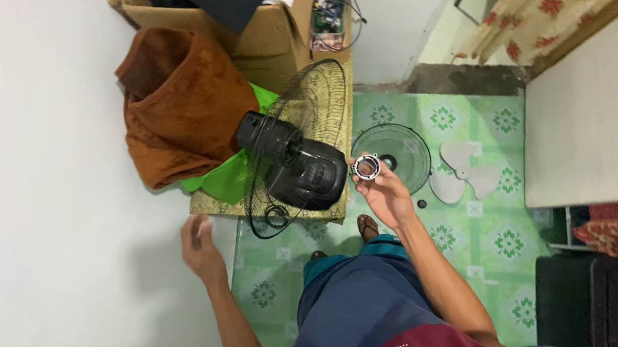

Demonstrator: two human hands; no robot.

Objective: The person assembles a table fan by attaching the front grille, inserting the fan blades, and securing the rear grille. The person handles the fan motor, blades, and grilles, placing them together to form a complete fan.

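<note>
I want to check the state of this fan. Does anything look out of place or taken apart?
Yes. The fan lies dismantled: its motor body rests in the rear grille, the front grille and pale blade lie apart on the green floor, and the right hand holds a loose ring.

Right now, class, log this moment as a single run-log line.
right hand: holds small ring nut | left hand: raised, blurred, empty as far as visible | fan motor with rear guard: on mat | fan blade: on floor
</note>
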